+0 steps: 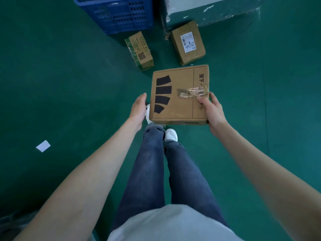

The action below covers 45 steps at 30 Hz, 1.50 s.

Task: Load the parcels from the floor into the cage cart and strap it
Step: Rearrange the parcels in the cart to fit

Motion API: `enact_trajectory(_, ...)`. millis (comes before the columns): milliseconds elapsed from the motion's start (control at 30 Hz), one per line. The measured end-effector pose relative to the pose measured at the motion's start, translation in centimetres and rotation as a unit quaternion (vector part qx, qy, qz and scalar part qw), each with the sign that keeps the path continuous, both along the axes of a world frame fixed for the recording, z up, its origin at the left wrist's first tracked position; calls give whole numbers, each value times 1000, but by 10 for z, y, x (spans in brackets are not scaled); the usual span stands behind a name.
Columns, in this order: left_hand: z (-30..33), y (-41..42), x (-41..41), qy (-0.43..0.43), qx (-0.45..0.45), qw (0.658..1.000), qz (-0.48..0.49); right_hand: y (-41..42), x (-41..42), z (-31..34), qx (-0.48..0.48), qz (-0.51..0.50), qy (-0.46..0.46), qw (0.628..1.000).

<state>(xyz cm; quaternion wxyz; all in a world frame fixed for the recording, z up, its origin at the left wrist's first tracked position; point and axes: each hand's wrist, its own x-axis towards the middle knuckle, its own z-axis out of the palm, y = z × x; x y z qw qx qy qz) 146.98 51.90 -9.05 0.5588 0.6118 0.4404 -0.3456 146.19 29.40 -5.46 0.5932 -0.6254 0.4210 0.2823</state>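
You see a blue crate (119, 16) at the top, standing on the green floor (52, 75). A small white paper (43, 146) lies on the floor at your left.

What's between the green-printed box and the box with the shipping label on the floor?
Only bare green floor in the head view. The green-printed box and the box with the shipping label lie apart, with nothing in the gap.
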Motion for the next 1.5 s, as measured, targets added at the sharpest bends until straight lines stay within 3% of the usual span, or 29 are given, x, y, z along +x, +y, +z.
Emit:
enact_trajectory(167,-59,22,65,-12,122,992,-35,14,48,-43,-84,-17,-23,996)
enact_trajectory(333,-121,23,124,43,240,965,-100,21,82,-101,-159,0,-32,987)
enact_trajectory(567,-247,12,185,64,275,946,-159,24,120,-218,-192,16,-30,981)
enact_trajectory(700,-311,2,215,58,292,944,-142,27,133,-279,-198,28,-39,979)
enact_trajectory(867,-341,-12,236,21,330,937,-115,25,139,-314,-195,21,-48,980)
enact_trajectory(1033,-333,-13,241,19,366,924,-113,22,133,-308,-203,18,-45,978)
enact_trajectory(1200,-289,-4,209,18,349,921,-173,16,119,-268,-209,30,-39,977)
enact_trajectory(1500,-95,14,131,11,321,935,-152,16,89,-89,-259,88,-29,961)
